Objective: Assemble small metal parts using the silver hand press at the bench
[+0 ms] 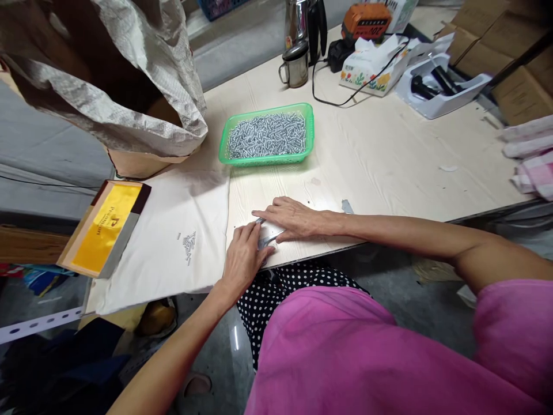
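1. The left hand (242,253) and right hand (296,218) hold a flat silvery piece (269,237) between fingers and thumbs. Fingers cover much of it, so how firm the grip is cannot be told.
2. The piece is by the front edge of the surface (410,167), near the body. Two hands so close together probably keep it steady.
3. A green tray (265,161) of small silvery screws (268,135) sits just beyond, likely for easy reach.
4. A small pile of screws (189,246) lies left of the left hand on a white sheet (164,207), perhaps to keep it apart from the tray.
5. Room is tightest towards the front edge. Leftward, a yellow box (106,230) and a big sack (190,69) bound the sheet.
6. Rightward the surface stretches widest, past a grey scrap (347,206) near the right forearm.
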### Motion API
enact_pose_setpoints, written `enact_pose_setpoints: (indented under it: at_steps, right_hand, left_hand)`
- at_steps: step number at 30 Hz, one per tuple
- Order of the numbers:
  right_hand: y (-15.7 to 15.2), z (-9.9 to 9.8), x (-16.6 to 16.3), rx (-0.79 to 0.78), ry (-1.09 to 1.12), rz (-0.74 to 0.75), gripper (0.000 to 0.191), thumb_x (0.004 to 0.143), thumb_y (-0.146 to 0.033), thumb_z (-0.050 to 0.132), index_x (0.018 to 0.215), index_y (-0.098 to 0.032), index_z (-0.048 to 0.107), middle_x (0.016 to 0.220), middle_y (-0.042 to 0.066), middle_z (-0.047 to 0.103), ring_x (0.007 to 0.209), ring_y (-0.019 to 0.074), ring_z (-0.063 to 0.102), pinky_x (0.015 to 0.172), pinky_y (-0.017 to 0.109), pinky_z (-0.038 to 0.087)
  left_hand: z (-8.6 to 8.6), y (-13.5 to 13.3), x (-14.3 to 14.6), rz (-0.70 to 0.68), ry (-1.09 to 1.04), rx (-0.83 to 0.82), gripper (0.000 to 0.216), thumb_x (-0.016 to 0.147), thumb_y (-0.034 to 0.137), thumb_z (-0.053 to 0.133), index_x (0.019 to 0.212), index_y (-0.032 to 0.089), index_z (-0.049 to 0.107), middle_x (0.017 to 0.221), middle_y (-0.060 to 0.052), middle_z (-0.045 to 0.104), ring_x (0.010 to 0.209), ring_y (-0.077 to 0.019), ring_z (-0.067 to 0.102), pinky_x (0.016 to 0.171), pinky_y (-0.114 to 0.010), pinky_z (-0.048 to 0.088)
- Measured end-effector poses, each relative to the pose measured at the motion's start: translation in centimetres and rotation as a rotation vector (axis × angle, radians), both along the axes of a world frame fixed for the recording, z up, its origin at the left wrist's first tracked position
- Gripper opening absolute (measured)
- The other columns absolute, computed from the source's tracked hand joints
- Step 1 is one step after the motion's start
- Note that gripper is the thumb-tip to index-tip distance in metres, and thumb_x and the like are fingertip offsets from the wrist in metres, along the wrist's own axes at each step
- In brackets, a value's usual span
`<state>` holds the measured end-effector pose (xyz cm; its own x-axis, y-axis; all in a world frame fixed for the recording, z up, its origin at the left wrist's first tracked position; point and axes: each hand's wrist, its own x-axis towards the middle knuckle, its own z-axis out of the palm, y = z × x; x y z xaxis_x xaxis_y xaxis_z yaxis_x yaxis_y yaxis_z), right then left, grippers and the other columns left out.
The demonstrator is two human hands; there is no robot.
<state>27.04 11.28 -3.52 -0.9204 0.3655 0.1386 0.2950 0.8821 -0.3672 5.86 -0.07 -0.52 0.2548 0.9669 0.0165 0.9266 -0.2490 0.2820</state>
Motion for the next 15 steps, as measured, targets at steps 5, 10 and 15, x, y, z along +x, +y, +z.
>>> enact_pose_setpoints:
  at_steps: [5, 10, 15]
  right_hand:
    - [-0.3, 0.9, 1.2, -0.06, -0.078, -0.112, 0.084, 0.079, -0.047, 0.088, 0.14, -0.002, 0.051, 0.13, 0.022, 0.06, 0.112, 0.031, 0.051, 0.095, 0.043, 0.045]
    - [-1.0, 1.5, 1.2, -0.031, -0.143, -0.171, 0.051, 0.087, -0.042, 0.083, 0.12, -0.01, 0.062, 0.114, 0.017, 0.063, 0.105, 0.0291, 0.053, 0.087, 0.042, 0.048]
    - [-1.2, 1.4, 1.1, 0.011, -0.136, -0.191, 0.039, 0.094, -0.041, 0.076, 0.109, -0.007, 0.067, 0.108, 0.017, 0.064, 0.102, 0.0279, 0.053, 0.087, 0.04, 0.046]
  left_hand:
    - [-1.8, 2.5, -0.5, -0.168, 0.048, -0.05, 0.065, 0.096, 0.039, 0.07, 0.151, 0.015, 0.045, 0.148, -0.019, 0.057, 0.125, -0.0348, 0.056, 0.108, -0.055, 0.049]
    - [-1.7, 3.4, 0.2, -0.227, 0.076, -0.028, 0.065, 0.098, 0.041, 0.067, 0.152, 0.015, 0.042, 0.142, -0.017, 0.059, 0.121, -0.0333, 0.055, 0.105, -0.052, 0.05]
    - [-1.2, 4.0, 1.0, -0.224, 0.134, -0.052, 0.047, 0.099, 0.04, 0.065, 0.139, 0.018, 0.056, 0.118, -0.011, 0.066, 0.105, -0.0292, 0.058, 0.094, -0.045, 0.053]
